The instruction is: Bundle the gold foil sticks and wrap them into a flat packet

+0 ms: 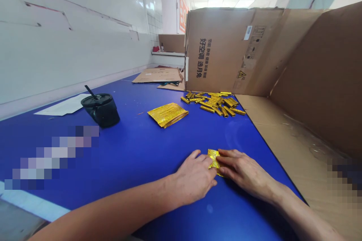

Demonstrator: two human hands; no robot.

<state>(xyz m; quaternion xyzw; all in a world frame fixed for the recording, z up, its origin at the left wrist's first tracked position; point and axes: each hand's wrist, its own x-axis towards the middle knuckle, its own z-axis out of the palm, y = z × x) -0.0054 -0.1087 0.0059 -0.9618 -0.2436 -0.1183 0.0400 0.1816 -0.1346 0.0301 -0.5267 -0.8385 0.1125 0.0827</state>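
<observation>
A small piece of shiny gold foil paper [213, 157] lies on the blue table between my two hands. My left hand [196, 176] has its fingers bent over the foil's left side, closed on it. From the other side, my right hand [240, 167] grips the foil's right edge, fingers close together and partly bent. The fingers cover much of the foil. Beyond my hands sits a flat stack of gold foil sheets [168, 114]. Farther right is a loose heap of small rolled gold foil tubes [216, 101].
A black lidded cup [101, 110] with a handle stands at the left, beside white paper [63, 105]. A large cardboard box [226, 52] walls off the back, and a cardboard panel [316, 83] the right. Flat cardboard [158, 75] lies at the far end.
</observation>
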